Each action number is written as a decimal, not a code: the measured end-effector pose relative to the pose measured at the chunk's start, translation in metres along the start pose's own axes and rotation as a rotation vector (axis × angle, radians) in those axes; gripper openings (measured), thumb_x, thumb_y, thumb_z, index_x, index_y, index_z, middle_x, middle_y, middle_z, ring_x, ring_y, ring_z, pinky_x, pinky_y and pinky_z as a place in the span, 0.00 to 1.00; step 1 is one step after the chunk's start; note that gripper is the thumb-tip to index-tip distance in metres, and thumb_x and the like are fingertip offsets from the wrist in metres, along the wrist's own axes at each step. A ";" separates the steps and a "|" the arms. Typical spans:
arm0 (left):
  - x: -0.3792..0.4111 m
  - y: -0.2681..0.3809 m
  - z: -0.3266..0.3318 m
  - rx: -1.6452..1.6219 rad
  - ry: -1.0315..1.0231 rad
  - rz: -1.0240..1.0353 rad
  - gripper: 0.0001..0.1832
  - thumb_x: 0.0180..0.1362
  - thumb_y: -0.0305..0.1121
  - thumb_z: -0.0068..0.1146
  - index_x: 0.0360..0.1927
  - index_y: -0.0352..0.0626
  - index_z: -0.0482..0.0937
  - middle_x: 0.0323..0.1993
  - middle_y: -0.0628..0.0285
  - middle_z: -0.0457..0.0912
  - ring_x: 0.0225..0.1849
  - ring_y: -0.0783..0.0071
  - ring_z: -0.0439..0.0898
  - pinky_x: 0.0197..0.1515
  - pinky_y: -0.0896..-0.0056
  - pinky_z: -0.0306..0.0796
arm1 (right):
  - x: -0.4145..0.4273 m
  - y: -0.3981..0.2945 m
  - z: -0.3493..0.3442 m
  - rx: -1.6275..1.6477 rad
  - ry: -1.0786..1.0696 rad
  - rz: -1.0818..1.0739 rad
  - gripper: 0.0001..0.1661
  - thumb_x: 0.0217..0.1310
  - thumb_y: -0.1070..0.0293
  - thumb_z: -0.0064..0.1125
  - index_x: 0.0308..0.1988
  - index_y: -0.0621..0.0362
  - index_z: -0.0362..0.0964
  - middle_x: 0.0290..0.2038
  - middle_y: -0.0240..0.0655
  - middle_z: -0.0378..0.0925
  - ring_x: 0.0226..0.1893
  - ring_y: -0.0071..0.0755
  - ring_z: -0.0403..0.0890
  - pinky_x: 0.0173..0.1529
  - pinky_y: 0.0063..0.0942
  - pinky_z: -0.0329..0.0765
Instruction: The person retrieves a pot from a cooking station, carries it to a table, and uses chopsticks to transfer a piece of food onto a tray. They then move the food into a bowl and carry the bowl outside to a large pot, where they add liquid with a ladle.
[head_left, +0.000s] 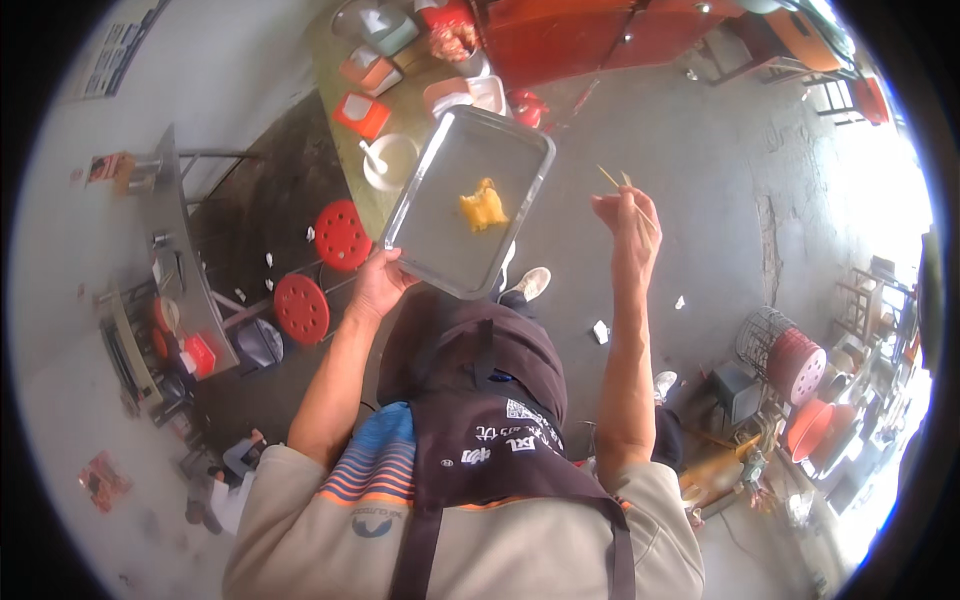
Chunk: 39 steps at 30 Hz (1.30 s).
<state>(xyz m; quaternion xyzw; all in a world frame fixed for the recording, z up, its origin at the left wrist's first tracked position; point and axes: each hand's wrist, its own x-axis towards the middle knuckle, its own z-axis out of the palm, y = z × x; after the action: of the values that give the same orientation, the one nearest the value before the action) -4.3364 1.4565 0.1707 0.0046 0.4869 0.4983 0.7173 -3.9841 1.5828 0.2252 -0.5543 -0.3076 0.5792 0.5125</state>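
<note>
My left hand grips the near left corner of a rectangular metal tray, thumb over the rim. On the tray lies one yellow piece of food, browned at its far end; its exact kind I cannot tell. To the right of the tray, apart from it, my right hand is raised above the floor. Its fingers are closed on a pair of thin, light wooden chopsticks, whose tips point up and to the left. A dark apron covers my front.
Beyond the tray, a table bears a white bowl with a spoon, an orange tissue box and other containers. Red round stools stand at left. Crumpled paper litters the floor. A person sits at lower left.
</note>
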 end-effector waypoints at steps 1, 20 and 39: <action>-0.009 0.001 -0.002 0.025 0.001 0.031 0.23 0.57 0.28 0.44 0.58 0.42 0.65 0.49 0.56 0.77 0.49 0.63 0.79 0.43 0.61 0.79 | -0.004 -0.002 0.010 -0.012 0.021 0.074 0.22 0.68 0.57 0.46 0.49 0.65 0.71 0.37 0.41 0.79 0.44 0.37 0.81 0.52 0.30 0.76; 0.024 0.094 -0.112 0.015 -0.083 0.044 0.24 0.51 0.17 0.46 0.55 0.37 0.67 0.50 0.52 0.77 0.53 0.56 0.77 0.55 0.49 0.73 | -0.085 0.086 0.231 -0.531 -0.055 -0.158 0.08 0.59 0.72 0.56 0.35 0.65 0.78 0.28 0.39 0.80 0.27 0.32 0.81 0.34 0.25 0.77; 0.017 0.151 -0.160 -0.013 -0.091 0.078 0.28 0.52 0.18 0.47 0.59 0.45 0.62 0.51 0.56 0.75 0.53 0.59 0.77 0.54 0.52 0.75 | -0.058 0.095 0.326 -0.346 0.030 -0.019 0.10 0.63 0.69 0.55 0.39 0.66 0.75 0.28 0.39 0.81 0.25 0.26 0.82 0.32 0.22 0.79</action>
<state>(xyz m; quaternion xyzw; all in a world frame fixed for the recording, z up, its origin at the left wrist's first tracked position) -4.5558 1.4683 0.1487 0.0416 0.4499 0.5285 0.7187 -4.3280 1.5701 0.2207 -0.6400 -0.4002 0.5044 0.4193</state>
